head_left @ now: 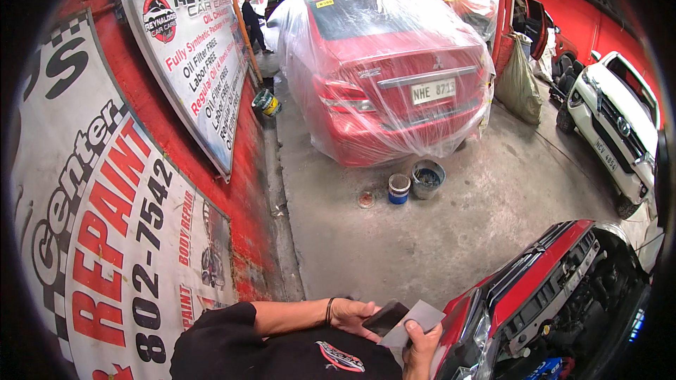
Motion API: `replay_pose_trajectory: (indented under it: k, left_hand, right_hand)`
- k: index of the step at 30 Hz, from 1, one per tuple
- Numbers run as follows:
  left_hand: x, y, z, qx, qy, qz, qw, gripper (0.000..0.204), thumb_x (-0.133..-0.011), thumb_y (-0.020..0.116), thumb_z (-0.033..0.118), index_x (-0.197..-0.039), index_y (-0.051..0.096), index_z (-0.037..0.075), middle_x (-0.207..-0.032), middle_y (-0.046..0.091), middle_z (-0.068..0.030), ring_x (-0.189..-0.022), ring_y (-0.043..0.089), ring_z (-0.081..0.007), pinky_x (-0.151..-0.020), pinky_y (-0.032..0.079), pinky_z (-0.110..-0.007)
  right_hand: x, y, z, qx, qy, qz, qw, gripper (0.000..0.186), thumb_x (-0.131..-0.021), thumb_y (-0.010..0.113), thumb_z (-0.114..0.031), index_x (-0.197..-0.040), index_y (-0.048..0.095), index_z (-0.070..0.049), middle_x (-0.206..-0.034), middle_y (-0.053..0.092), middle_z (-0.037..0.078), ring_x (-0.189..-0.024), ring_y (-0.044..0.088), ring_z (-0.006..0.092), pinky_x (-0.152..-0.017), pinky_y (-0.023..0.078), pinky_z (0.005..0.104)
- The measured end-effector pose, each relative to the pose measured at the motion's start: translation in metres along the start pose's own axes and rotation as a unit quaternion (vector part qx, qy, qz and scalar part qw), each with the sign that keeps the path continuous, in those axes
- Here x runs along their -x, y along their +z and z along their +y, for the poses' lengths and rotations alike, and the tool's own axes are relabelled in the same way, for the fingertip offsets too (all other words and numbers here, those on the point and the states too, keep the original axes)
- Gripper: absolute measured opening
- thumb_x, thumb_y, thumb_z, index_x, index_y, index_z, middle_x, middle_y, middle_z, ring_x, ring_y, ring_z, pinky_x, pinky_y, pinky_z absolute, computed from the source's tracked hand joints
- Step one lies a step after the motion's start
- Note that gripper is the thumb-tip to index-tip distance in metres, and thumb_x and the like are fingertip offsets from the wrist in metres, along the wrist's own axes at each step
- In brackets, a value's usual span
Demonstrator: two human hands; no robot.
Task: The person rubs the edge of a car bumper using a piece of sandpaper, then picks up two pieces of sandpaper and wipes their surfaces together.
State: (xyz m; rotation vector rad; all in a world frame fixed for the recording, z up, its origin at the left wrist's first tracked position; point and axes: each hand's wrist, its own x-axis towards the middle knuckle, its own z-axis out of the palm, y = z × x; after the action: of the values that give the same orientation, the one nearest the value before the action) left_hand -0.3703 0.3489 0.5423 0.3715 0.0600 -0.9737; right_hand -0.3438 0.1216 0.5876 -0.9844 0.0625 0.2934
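My left hand (351, 315) is closed on a dark flat rectangular piece (382, 317), possibly a block or sheet, at the bottom centre. Just right of it, my right hand (421, 345) pinches a light grey square sheet (426, 313) that overlaps the lower part of the dark piece. Both hands are in front of my black shirt, close beside the red front end of a car (541, 252) with its engine bay exposed at the lower right.
A plastic-covered red sedan (401, 63) stands ahead, two buckets (398, 192) behind it. A white vehicle (604, 134) and hanging sack (520, 88) are at right. Signboards (186, 70) line the red left wall. Another person (251, 17) stands far back.
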Motion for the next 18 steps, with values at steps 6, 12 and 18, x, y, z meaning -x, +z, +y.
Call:
replay_pose_trajectory:
  k: [6,12,18]
  left_hand:
    - [-0.011,0.029,0.05,-0.126,-0.036,-0.005,0.991,0.106,-0.082,0.085,0.059,-0.161,0.035,0.01,-0.156,0.047,-0.0022,-0.145,0.042,-0.0153,-0.118,0.036,-0.041]
    - [-0.014,-0.018,0.083,-0.156,-0.023,-0.092,0.983,0.108,-0.081,0.089,0.051,-0.164,0.03,0.013,-0.142,0.054,-0.0034,-0.126,0.056,-0.0167,-0.109,0.049,-0.04]
    - [-0.024,-0.058,0.111,-0.234,0.024,0.095,0.967,0.072,-0.09,0.084,0.025,-0.148,0.049,0.001,-0.119,0.067,-0.0062,-0.106,0.064,-0.0164,-0.093,0.055,-0.033]
  right_hand:
    - [-0.019,0.016,-0.002,-0.023,-0.033,0.07,0.997,0.045,-0.076,0.085,-0.018,-0.11,0.06,-0.002,-0.083,0.067,0.009,-0.071,0.066,0.0194,-0.066,0.055,0.0333]
    - [-0.049,0.038,0.022,-0.044,-0.018,0.032,0.998,0.046,-0.08,0.086,-0.023,-0.11,0.057,-0.003,-0.081,0.066,0.009,-0.073,0.068,0.0225,-0.067,0.057,0.0347]
    - [-0.069,0.035,0.054,-0.167,0.017,0.069,0.983,0.032,-0.094,0.078,-0.026,-0.114,0.059,-0.009,-0.087,0.068,0.007,-0.088,0.071,0.0249,-0.084,0.057,0.041]
